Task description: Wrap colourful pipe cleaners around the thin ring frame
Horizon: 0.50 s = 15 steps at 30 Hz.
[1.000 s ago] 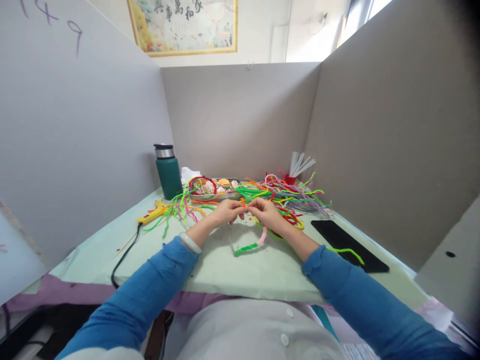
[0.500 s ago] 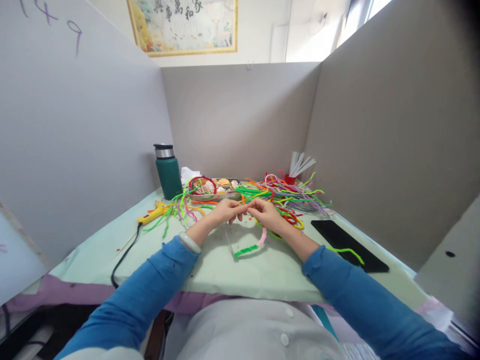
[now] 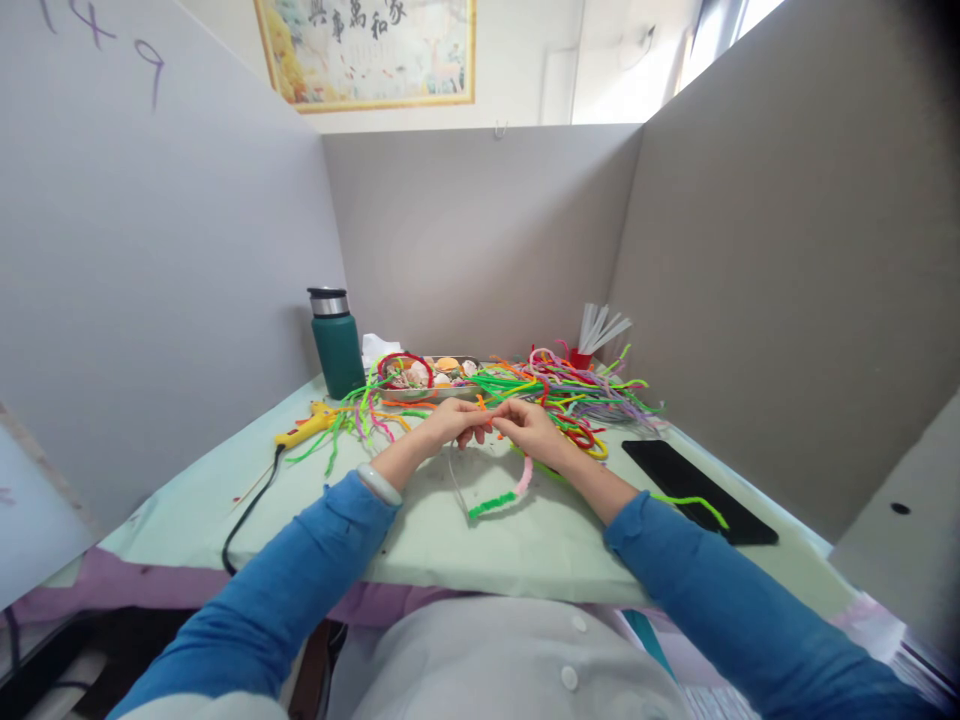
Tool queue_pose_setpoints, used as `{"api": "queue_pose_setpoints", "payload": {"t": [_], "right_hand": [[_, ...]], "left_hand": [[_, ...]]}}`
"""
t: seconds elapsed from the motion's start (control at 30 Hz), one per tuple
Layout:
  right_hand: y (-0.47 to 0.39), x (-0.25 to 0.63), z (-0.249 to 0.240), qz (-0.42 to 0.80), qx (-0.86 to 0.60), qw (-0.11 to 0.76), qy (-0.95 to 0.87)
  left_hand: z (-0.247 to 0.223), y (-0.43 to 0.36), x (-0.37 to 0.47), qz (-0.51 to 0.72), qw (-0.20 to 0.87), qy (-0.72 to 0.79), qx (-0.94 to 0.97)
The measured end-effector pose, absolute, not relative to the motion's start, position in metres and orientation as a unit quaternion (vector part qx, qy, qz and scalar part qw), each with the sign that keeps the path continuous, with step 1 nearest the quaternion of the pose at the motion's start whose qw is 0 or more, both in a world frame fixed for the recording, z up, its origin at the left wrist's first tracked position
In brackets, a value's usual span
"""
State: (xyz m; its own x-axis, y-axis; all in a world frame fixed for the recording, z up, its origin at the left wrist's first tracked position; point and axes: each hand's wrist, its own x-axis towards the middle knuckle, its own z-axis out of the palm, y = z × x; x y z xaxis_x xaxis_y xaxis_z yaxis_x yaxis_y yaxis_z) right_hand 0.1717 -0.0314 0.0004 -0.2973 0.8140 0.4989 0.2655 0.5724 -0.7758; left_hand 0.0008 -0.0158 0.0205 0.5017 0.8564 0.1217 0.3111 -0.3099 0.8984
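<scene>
My left hand point(image 3: 456, 422) and my right hand point(image 3: 525, 424) meet fingertip to fingertip above the middle of the table. Both are closed in a pinch around a short orange fuzzy stem point(image 3: 481, 402), whose end sticks up between them. Below the hands hangs or lies a curved piece: a thin pale wire point(image 3: 456, 485), a green fuzzy section point(image 3: 493, 503) and a pink fuzzy section point(image 3: 525, 477). How this piece joins what the fingers hold is hidden by the hands.
A green bottle point(image 3: 337, 345), a metal tray point(image 3: 427, 392) of small pieces and a heap of coloured stems point(image 3: 577, 395) stand behind. A yellow glue gun point(image 3: 306, 427) with a cord lies left, a black slab point(image 3: 675, 480) right. White sticks point(image 3: 596, 328) fill a red cup.
The orange stem's end has shifted slightly left and tilts between my fingertips. My hands have barely moved.
</scene>
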Motion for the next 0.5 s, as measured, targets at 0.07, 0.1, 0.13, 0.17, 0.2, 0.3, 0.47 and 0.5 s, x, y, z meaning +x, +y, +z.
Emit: {"api": "queue_pose_setpoints", "payload": {"t": [0.07,0.1,0.13,0.17,0.2,0.3,0.47,0.5], "right_hand": [[-0.0308,0.1715,-0.0003,0.290,-0.358,0.468,-0.754],[-0.0305,0.1714,-0.0006,0.289,-0.359,0.467,-0.755],[-0.0302,0.1714,-0.0008,0.288,-0.359,0.466,-0.756],[-0.0298,0.1715,-0.0009,0.286,-0.358,0.465,-0.758],[-0.0295,0.1716,-0.0010,0.283,-0.358,0.465,-0.759],[-0.0286,0.1723,-0.0015,0.276,-0.358,0.465,-0.761],[-0.0267,0.1729,-0.0041,0.275,-0.352,0.464,-0.765],[-0.0262,0.1729,-0.0045,0.274,-0.353,0.465,-0.764]], "left_hand": [[0.0200,-0.0154,0.0007,0.314,0.440,0.388,0.746],[0.0197,-0.0154,0.0006,0.315,0.441,0.387,0.746],[0.0196,-0.0154,0.0006,0.315,0.442,0.386,0.746],[0.0197,-0.0156,0.0006,0.315,0.443,0.386,0.745],[0.0198,-0.0159,0.0007,0.315,0.444,0.388,0.744],[0.0208,-0.0174,0.0014,0.312,0.447,0.397,0.739],[0.0201,-0.0177,0.0017,0.312,0.458,0.396,0.732],[0.0193,-0.0171,0.0016,0.311,0.458,0.395,0.733]]}}
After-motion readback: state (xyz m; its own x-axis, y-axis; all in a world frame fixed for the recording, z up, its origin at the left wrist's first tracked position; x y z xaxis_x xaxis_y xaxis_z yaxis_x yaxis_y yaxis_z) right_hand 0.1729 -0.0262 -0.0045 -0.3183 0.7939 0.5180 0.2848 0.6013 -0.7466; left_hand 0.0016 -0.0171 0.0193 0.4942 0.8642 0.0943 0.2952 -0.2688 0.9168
